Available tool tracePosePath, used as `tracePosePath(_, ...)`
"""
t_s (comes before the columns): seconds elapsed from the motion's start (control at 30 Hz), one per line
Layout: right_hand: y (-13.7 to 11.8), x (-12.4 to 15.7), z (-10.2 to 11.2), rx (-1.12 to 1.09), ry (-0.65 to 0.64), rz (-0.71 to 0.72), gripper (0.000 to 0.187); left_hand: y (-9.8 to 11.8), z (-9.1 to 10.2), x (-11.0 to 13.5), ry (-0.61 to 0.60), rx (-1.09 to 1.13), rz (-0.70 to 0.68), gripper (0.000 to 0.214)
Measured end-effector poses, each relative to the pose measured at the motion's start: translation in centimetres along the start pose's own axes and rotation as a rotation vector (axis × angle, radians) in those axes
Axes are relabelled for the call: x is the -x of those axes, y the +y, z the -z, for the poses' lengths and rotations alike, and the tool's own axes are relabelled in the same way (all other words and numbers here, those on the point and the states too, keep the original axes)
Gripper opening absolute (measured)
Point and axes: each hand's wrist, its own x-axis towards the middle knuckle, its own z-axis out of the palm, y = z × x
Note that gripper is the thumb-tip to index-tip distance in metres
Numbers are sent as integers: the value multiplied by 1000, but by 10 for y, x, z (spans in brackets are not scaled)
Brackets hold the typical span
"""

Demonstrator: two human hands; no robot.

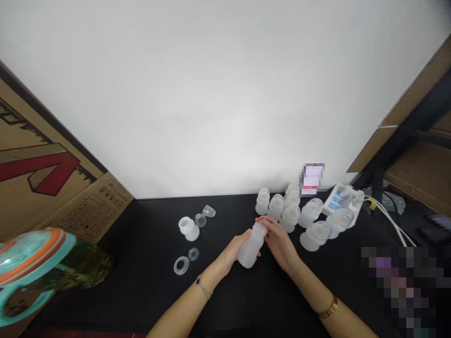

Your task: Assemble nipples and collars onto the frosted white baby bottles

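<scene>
Left hand (230,251) curled around the lower body of a frosted plastic bottle (251,249), its fingers partly hidden behind the bottle; right hand (278,241) closed over the shoulder and neck, with the right fingers (271,230) wrapped firmly and the fingertips close to the bottle's open mouth. Bottle gripped between both hands, tilted, neck toward the far right, and held over a black tabletop (141,291); whether its base touches the surface, impossible to tell. Just beyond the right fingertips, a close cluster of frosted bottles with domed tops (291,217), some upright, the nearest ones tipped on their sides. Past those bottles, a white device with blue labels (341,203), with white tubes (389,220) running off to the right of it. Left of the left fingers, well apart from them, a white silicone piece (188,228) beside a small clear cup (200,220) and a clear funnel-shaped cap (208,211). Nearer the left wrist, a clear ring (181,265) just beside a small round valve (193,254). Farther left, beyond the table edge, a teal-and-orange plastic lid (31,260).
</scene>
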Motion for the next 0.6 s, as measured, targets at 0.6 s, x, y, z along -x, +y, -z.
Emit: tracePosePath(0.6,5,-3,2,-38,50,23,18,-2,1,-1,6,-17,-19,68)
